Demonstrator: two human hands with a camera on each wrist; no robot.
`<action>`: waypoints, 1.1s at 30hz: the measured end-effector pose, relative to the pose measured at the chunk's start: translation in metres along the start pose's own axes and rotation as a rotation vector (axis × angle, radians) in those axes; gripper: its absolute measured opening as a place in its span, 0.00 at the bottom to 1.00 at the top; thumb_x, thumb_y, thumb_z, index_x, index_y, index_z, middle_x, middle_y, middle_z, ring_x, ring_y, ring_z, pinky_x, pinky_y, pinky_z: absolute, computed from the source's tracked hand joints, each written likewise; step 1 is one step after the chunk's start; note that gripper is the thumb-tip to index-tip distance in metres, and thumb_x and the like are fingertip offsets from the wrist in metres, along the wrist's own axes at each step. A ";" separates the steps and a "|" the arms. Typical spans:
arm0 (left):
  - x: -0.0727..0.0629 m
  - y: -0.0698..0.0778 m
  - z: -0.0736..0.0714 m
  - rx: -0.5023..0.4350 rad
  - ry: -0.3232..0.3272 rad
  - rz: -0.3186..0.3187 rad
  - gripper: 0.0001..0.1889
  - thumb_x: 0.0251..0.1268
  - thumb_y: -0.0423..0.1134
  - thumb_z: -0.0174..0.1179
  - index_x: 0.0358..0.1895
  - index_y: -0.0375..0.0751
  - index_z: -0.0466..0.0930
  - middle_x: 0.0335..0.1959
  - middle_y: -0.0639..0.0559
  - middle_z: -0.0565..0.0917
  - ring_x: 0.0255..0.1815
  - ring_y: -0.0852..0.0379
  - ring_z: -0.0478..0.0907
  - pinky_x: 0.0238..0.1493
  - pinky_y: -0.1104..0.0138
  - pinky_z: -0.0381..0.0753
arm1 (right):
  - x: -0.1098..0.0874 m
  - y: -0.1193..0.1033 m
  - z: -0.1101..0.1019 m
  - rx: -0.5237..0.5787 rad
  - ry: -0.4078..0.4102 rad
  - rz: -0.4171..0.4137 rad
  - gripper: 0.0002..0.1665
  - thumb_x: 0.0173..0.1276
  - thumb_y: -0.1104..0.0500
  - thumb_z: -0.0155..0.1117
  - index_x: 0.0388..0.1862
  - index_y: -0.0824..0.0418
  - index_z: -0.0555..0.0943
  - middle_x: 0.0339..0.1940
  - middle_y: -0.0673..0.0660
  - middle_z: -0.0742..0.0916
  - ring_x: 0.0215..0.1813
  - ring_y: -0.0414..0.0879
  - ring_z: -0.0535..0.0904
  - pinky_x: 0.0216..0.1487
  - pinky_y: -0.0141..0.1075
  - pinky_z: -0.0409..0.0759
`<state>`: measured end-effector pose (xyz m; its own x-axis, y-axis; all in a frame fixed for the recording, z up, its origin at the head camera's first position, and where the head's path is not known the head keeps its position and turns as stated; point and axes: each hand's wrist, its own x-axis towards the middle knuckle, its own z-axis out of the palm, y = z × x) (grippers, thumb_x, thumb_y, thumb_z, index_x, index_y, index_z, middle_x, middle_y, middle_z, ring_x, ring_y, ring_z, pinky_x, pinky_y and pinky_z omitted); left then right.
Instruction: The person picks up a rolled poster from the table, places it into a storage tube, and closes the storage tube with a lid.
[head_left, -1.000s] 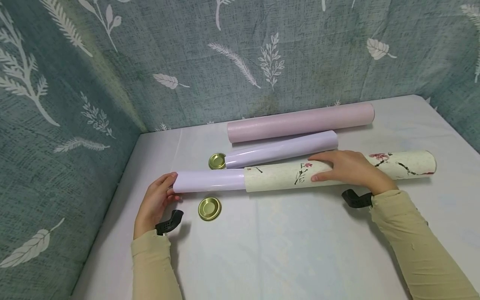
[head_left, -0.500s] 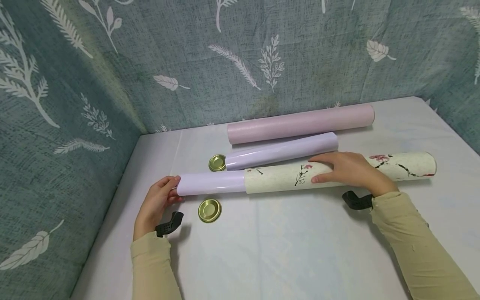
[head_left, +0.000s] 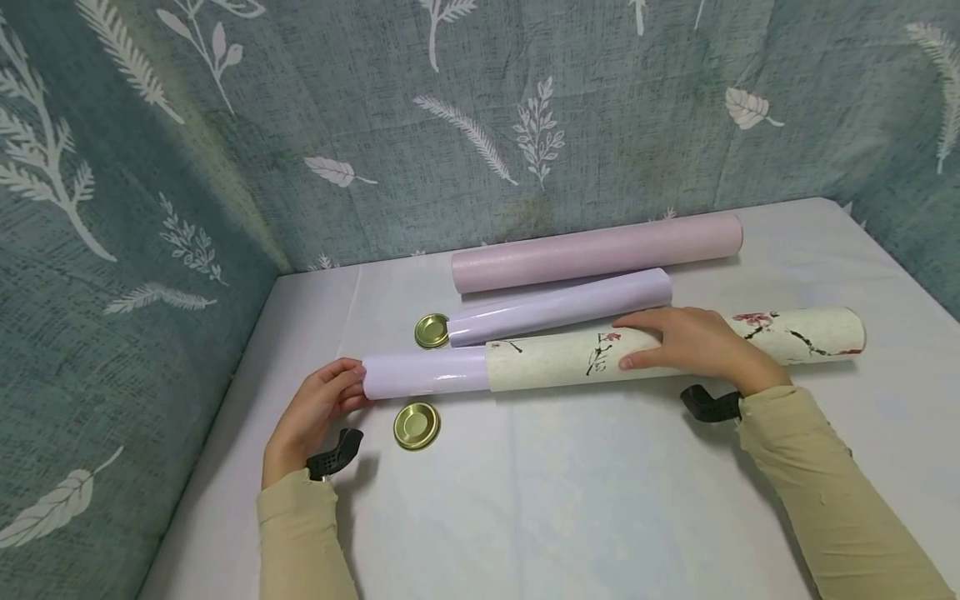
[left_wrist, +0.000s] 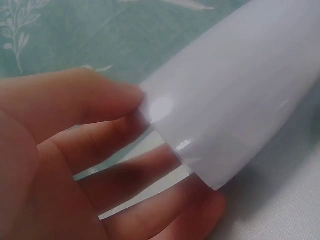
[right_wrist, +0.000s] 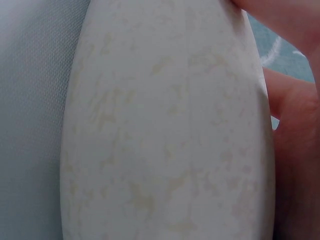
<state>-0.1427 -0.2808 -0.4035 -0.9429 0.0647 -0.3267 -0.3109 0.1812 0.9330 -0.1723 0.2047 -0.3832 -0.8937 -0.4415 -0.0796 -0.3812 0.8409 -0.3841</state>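
The left hand [head_left: 315, 410] presses its fingertips on the lilac roll [head_left: 423, 373], half inside the tube [head_left: 675, 348] gripped by the right hand [head_left: 693, 343]. Next likely calls for a straight, steady push

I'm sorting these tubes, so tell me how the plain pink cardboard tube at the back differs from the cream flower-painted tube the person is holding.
The plain pink cardboard tube has no pattern; the cream flower-painted tube carries branch and blossom artwork. The pink tube lies untouched by the back wall; the cream tube is gripped by the right hand. A glossy lilac paper roll sticks out of the cream tube, its end touched by the left hand; nothing shows from the pink tube. Both lie flat, near parallel.
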 end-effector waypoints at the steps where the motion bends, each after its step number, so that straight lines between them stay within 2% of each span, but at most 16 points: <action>1: 0.000 0.000 0.000 -0.001 -0.002 -0.001 0.21 0.60 0.50 0.55 0.48 0.37 0.68 0.47 0.47 0.74 0.40 0.57 0.78 0.46 0.67 0.75 | 0.000 0.000 0.000 0.000 0.001 0.003 0.44 0.45 0.24 0.53 0.59 0.43 0.70 0.56 0.50 0.76 0.56 0.52 0.71 0.47 0.51 0.69; 12: 0.004 -0.001 0.001 -0.021 -0.049 0.037 0.18 0.59 0.46 0.58 0.44 0.35 0.70 0.44 0.47 0.77 0.40 0.55 0.79 0.45 0.64 0.76 | 0.000 0.000 -0.001 0.009 -0.027 0.013 0.46 0.45 0.23 0.52 0.61 0.45 0.69 0.58 0.51 0.75 0.57 0.54 0.70 0.49 0.52 0.67; 17: 0.004 0.001 0.005 0.007 -0.048 0.029 0.20 0.58 0.47 0.58 0.45 0.34 0.70 0.43 0.47 0.77 0.41 0.54 0.79 0.45 0.63 0.76 | 0.001 0.000 -0.001 0.007 -0.021 0.007 0.46 0.45 0.23 0.52 0.61 0.45 0.69 0.57 0.51 0.76 0.57 0.54 0.70 0.50 0.52 0.67; 27: 0.006 0.008 0.014 0.165 0.001 -0.019 0.24 0.58 0.52 0.57 0.48 0.35 0.70 0.45 0.46 0.77 0.40 0.56 0.78 0.44 0.67 0.76 | 0.001 0.000 -0.001 0.004 -0.027 0.009 0.46 0.46 0.23 0.52 0.61 0.44 0.69 0.58 0.51 0.76 0.57 0.53 0.70 0.48 0.52 0.68; 33: 0.005 0.015 0.021 0.298 0.017 -0.031 0.22 0.61 0.53 0.53 0.48 0.37 0.72 0.44 0.45 0.78 0.40 0.54 0.78 0.49 0.61 0.72 | 0.001 0.000 -0.001 0.003 -0.024 0.004 0.45 0.46 0.23 0.52 0.61 0.45 0.70 0.57 0.51 0.76 0.57 0.53 0.70 0.48 0.52 0.68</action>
<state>-0.1500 -0.2570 -0.3941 -0.9363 0.0384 -0.3491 -0.2929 0.4628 0.8367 -0.1730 0.2042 -0.3825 -0.8894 -0.4452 -0.1037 -0.3765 0.8421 -0.3861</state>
